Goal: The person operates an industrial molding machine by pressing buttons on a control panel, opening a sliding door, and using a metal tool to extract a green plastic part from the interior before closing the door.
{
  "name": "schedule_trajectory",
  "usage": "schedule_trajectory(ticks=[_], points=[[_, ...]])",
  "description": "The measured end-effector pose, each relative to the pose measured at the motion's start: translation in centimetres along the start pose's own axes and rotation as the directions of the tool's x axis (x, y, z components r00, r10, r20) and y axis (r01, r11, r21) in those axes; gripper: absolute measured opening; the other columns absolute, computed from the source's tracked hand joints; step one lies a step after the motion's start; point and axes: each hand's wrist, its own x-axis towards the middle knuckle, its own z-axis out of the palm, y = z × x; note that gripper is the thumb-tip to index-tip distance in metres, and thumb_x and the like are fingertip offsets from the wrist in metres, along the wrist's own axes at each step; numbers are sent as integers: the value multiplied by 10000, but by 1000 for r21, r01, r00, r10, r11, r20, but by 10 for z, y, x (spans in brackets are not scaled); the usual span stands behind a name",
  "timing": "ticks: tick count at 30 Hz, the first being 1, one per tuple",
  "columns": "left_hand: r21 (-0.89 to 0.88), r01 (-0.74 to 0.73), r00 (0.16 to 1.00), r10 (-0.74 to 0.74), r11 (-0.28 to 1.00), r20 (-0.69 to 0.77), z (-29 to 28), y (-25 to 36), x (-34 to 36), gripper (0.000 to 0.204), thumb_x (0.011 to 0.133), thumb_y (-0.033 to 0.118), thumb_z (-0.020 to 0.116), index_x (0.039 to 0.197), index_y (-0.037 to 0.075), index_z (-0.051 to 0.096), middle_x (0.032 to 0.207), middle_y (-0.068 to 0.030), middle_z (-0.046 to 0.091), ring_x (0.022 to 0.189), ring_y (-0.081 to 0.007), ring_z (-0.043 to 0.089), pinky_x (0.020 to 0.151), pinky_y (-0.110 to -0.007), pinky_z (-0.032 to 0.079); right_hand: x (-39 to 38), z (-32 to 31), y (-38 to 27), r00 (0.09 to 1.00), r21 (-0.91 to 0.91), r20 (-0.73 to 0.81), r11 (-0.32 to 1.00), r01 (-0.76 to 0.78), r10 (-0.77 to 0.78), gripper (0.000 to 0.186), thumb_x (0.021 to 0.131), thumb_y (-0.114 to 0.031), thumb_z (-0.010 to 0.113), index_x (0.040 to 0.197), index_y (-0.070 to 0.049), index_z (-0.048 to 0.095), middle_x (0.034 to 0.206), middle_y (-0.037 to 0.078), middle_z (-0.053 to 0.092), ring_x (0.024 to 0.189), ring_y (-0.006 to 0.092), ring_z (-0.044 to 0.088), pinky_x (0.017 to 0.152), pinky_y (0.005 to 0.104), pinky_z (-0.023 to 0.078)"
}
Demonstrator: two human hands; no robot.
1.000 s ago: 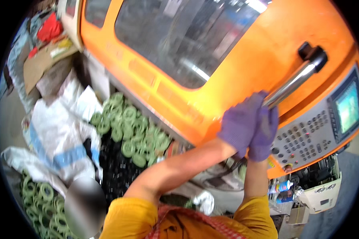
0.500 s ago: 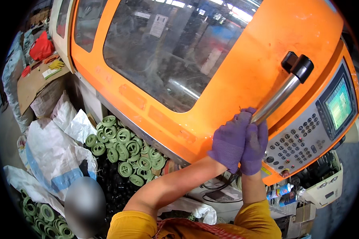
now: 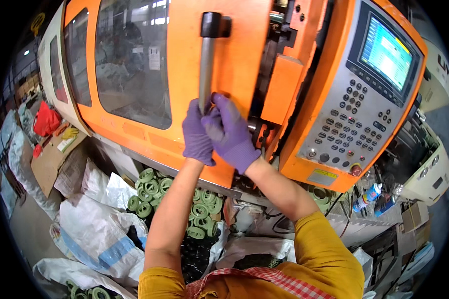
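A metal bar handle with black end mounts (image 3: 207, 70) stands upright on the orange sliding door (image 3: 189, 45) of a large machine. My left hand (image 3: 197, 134), in a purple knitted glove, is closed around the handle's lower end. Against it, my right hand (image 3: 230, 132), gloved alike, has its fingers curled at that same lower end, covering the bottom mount. To the right of the door's edge a gap shows dark metal machine parts and an orange block (image 3: 282, 89).
A control panel (image 3: 334, 124) with a lit screen (image 3: 388, 52) stands right of the gap. Green ring-shaped parts (image 3: 202, 212) and white sacks (image 3: 95, 229) lie below the machine. A spray can (image 3: 368, 197) stands at right, a cardboard sheet (image 3: 57, 157) at left.
The door has slid left with my hands on its handle, opening a gap beside the control panel. The view has also shifted rightward.
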Motion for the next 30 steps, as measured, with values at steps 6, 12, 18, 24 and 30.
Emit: schedule_trajectory(ticks=[6, 12, 18, 24, 30], points=[[-304, 253, 967, -246, 918, 60, -16, -8, 20, 199, 813, 134, 677, 825, 49, 498, 615, -3, 497, 458, -62, 430, 386, -253, 343, -54, -11, 7, 976, -211, -29, 955, 207, -217, 476, 818, -236, 601, 1191, 32, 475, 1102, 204, 559, 983, 358, 560, 843, 384, 452], [-197, 135, 990, -142, 971, -21, -28, -17, 30, 184, 823, 126, 667, 816, 48, 501, 643, 14, 479, 535, -53, 400, 438, -240, 352, -93, -13, 24, 989, -90, 140, 995, -32, 44, 391, 800, -211, 604, 1113, 15, 540, 1054, 191, 585, 988, 363, 554, 871, 405, 436], [-220, 196, 979, -203, 956, -10, -35, -21, 36, 174, 817, 119, 661, 814, 50, 502, 636, 18, 460, 540, -58, 392, 449, -246, 362, -115, -17, 20, 978, -66, 200, 997, -49, 61, 335, 829, -216, 589, 1079, 6, 569, 1042, 195, 599, 976, 355, 566, 853, 404, 444], [-114, 178, 980, -186, 977, -65, -43, -23, 42, 167, 812, 139, 656, 822, 36, 525, 655, -1, 503, 573, -71, 445, 487, -257, 395, -131, -16, 12, 947, 12, 286, 987, -159, 149, 312, 836, -230, 588, 1031, 14, 591, 967, 183, 620, 907, 337, 594, 800, 392, 469], [32, 100, 988, -96, 994, -123, -53, -46, 58, 213, 797, 176, 661, 868, 12, 546, 681, -74, 568, 615, -141, 530, 605, -297, 455, -156, -27, 15, 854, -99, 419, 951, -293, 307, 331, 855, -228, 561, 1073, 20, 592, 984, 181, 625, 927, 307, 598, 812, 374, 461]])
